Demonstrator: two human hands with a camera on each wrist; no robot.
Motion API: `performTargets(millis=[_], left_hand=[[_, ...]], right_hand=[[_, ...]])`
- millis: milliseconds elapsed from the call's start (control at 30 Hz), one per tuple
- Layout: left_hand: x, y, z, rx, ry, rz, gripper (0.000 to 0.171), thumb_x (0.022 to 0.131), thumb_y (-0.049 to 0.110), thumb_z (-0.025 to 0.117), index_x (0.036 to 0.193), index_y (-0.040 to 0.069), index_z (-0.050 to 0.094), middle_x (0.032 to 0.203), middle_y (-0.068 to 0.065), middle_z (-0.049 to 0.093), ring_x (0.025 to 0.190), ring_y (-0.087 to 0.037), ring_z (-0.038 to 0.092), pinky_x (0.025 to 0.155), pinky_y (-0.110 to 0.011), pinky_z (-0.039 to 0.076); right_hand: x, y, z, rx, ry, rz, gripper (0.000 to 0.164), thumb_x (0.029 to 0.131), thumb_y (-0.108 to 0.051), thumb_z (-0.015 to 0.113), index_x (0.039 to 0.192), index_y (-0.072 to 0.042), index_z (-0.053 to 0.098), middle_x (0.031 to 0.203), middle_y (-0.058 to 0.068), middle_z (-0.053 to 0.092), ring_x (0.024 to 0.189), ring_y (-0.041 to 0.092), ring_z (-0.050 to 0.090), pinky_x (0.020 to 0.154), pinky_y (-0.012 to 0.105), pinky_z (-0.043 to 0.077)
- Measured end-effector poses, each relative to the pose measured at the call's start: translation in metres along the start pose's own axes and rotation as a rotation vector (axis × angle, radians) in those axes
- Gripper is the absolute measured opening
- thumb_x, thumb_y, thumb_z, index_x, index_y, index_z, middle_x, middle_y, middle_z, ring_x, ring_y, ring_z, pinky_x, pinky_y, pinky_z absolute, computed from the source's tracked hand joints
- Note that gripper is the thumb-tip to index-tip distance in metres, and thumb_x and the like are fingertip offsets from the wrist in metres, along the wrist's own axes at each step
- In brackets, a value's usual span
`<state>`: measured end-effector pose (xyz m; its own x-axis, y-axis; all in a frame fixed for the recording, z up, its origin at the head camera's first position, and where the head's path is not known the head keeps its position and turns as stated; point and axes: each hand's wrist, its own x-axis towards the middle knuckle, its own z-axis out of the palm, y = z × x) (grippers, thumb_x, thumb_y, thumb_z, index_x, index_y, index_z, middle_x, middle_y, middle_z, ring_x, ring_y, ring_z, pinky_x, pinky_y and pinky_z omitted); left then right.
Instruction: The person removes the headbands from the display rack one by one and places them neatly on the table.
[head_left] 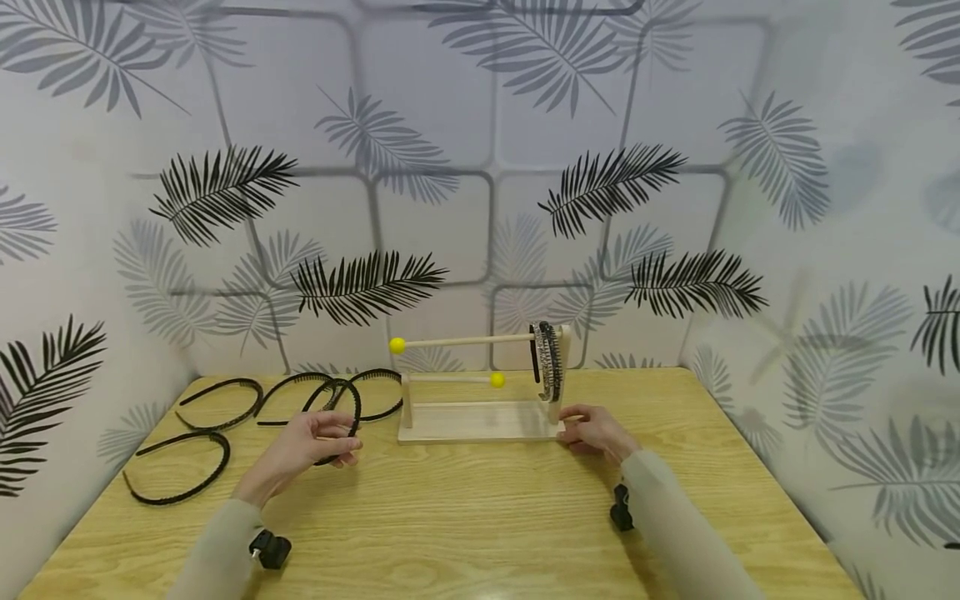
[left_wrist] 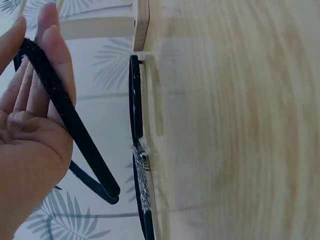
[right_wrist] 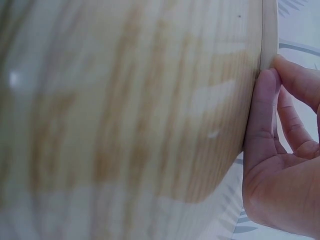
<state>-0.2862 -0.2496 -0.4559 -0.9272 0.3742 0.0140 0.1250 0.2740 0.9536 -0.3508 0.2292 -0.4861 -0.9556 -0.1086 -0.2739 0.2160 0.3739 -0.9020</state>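
My left hand [head_left: 303, 443] holds a black headband [head_left: 358, 408] upright by one side, thumb against the fingers, in front of the stand's left end. The left wrist view shows the same headband [left_wrist: 65, 105] running down past the palm. Ahead stands a wooden headband stand [head_left: 465, 421] with a flat base and two rods. Two yellow balls tip the upper rod [head_left: 465, 341] and the shorter lower rod [head_left: 450, 379]. Patterned headbands [head_left: 553, 362] hang at the upper rod's right end. My right hand [head_left: 592, 429] pinches the right end of the base [right_wrist: 268, 35] between thumb and fingertips.
Several black headbands lie on the left of the wooden table [head_left: 480, 517], one nearest headband [head_left: 182, 500] by the left edge. Others sit behind my left hand. A leaf-patterned wall covering [head_left: 465, 225] rises behind the table.
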Motion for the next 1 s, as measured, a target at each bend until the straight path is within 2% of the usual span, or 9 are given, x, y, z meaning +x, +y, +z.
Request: performTargets(millis=[167,367,600,800,1000], left_hand=[[-0.004,-0.007,-0.007,0.043,-0.065,-0.029,0.067,0.091,0.021,0.071,0.139,-0.015,0.041,0.111,-0.025,0.07,0.086,-0.037,0.071,0.075,-0.046,0.058],[-0.012,-0.012,-0.015,0.033,-0.116,-0.084,0.067,0.091,0.019,0.072,0.138,-0.017,0.041,0.109,-0.028,0.069,0.084,-0.031,0.072,0.075,-0.044,0.059],[-0.017,-0.018,-0.023,0.033,-0.118,-0.102,0.068,0.092,0.019,0.07,0.139,-0.017,0.038,0.109,-0.025,0.07,0.086,-0.027,0.073,0.075,-0.039,0.059],[-0.021,-0.021,-0.032,0.007,-0.139,-0.129,0.067,0.093,0.019,0.069,0.139,-0.017,0.037,0.111,-0.024,0.069,0.088,-0.028,0.072,0.079,-0.038,0.059],[-0.026,-0.024,-0.039,0.059,-0.162,-0.145,0.063,0.093,0.021,0.069,0.136,-0.016,0.043,0.106,-0.02,0.072,0.085,-0.026,0.072,0.08,-0.034,0.058]], right_hand=[[-0.001,-0.001,-0.001,-0.005,-0.001,-0.006,0.043,0.09,-0.003,0.068,0.131,0.001,0.055,0.11,0.014,0.06,0.08,0.012,0.064,0.071,0.028,0.057],[0.0,-0.001,-0.001,-0.013,-0.007,0.0,0.044,0.091,-0.004,0.068,0.132,0.0,0.054,0.112,0.016,0.061,0.081,0.012,0.065,0.073,0.029,0.058],[0.0,0.0,0.001,-0.037,0.006,0.0,0.045,0.091,-0.005,0.068,0.134,-0.001,0.055,0.122,0.019,0.058,0.087,0.014,0.065,0.075,0.03,0.058],[-0.001,0.0,0.0,-0.037,0.009,0.015,0.043,0.091,-0.005,0.068,0.133,-0.001,0.056,0.123,0.02,0.058,0.088,0.015,0.066,0.075,0.029,0.058],[-0.001,-0.001,0.001,-0.045,0.01,0.015,0.043,0.091,-0.006,0.068,0.132,-0.002,0.056,0.127,0.02,0.056,0.091,0.016,0.065,0.076,0.029,0.058]])
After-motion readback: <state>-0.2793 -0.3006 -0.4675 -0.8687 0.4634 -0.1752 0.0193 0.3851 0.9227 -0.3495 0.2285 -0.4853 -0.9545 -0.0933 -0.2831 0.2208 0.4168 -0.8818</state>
